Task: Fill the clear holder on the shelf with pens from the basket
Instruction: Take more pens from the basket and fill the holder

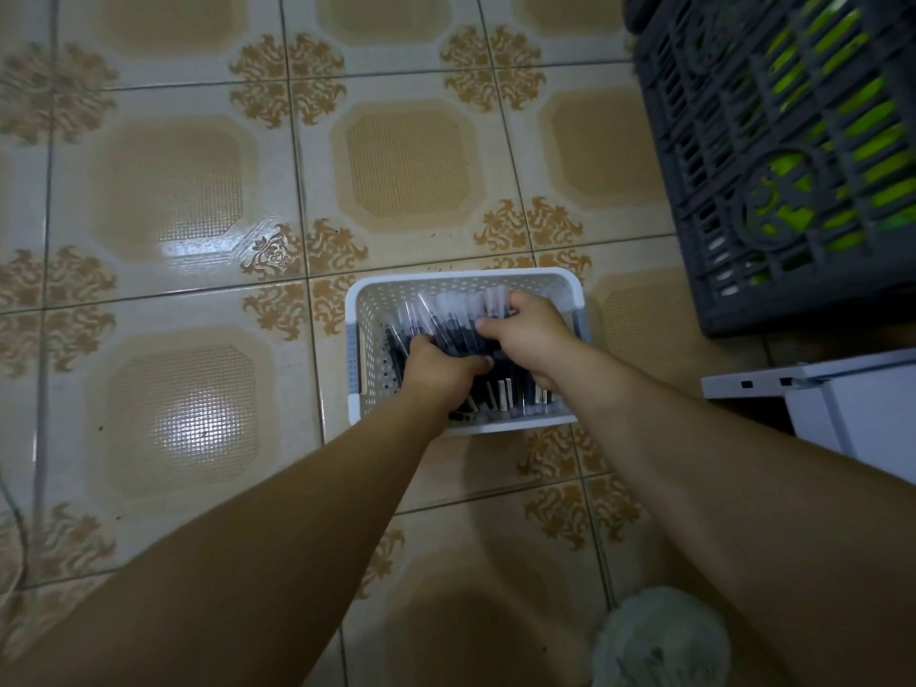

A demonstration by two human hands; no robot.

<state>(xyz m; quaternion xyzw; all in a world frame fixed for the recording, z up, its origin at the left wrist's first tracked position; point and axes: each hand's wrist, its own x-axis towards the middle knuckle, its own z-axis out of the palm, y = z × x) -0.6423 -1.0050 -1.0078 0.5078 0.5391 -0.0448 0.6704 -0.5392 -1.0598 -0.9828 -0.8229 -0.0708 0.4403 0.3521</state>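
A white perforated basket point(369, 300) stands on the tiled floor, holding several dark pens with clear caps point(448, 317). Both of my hands reach down into it. My left hand point(438, 369) curls round a bunch of the pens from the left. My right hand point(528, 337) grips the same bunch from the right, its fingers wrapped over the capped ends. The clear holder and the shelf are out of view.
A dark grey slatted crate point(773, 156) with bright green things inside stands at the upper right. A white piece of furniture point(852, 404) juts in at the right edge. A pale slipper point(659, 642) shows at the bottom. Patterned floor tiles point(173, 200) spread to the left.
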